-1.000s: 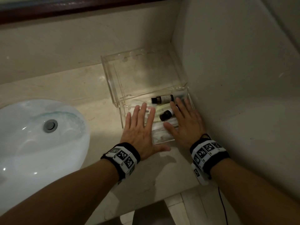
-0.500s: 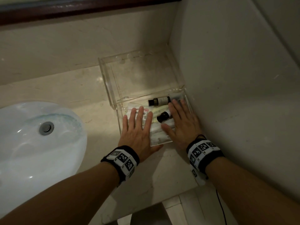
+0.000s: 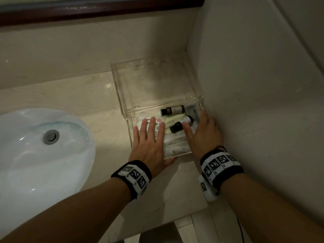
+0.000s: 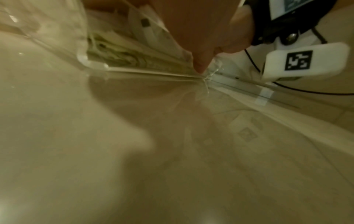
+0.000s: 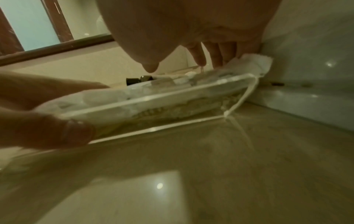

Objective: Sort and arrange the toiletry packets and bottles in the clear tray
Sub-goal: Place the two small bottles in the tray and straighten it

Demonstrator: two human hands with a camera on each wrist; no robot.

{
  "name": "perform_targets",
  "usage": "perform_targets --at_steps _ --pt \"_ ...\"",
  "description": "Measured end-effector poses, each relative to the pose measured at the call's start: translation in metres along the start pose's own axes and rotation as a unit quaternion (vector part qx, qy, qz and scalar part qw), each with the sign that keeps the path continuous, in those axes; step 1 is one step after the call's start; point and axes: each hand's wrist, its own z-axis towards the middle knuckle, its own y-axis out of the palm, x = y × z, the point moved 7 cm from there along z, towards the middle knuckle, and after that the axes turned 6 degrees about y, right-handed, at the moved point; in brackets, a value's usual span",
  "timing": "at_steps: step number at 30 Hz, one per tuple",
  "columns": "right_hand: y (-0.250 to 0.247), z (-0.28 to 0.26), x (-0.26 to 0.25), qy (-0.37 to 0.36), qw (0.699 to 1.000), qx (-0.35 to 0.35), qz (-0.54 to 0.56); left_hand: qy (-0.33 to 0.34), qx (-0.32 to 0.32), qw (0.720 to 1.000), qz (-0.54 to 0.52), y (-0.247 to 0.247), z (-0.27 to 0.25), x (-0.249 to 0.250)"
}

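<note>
The clear tray sits in the counter's corner against the right wall, its clear lid standing open behind it. Two dark bottles lie inside, one with a brown label and one with a white label, on white and pale yellow packets. My left hand lies flat over the tray's left part, its thumb against the front wall. With straight fingers, my right hand rests flat over the right part, fingertips on a white packet by the wall.
A white round basin with a metal drain fills the left of the beige counter. Walls close in behind and to the right of the tray. The counter's front edge runs just below my wrists.
Both hands stay flat on the tray. My right hand has slid slightly towards the wall side; the bottles lie as before.
</note>
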Motion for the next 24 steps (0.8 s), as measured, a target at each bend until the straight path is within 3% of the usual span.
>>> perform_targets --at_steps 12,24 --pt "-0.003 0.01 -0.009 0.059 0.997 0.013 0.058 -0.014 0.007 1.0 -0.013 -0.006 0.004 -0.003" --pt "-0.009 0.018 -0.019 0.044 0.998 0.02 0.051 -0.002 -0.026 1.0 -0.008 -0.024 0.016 0.0"
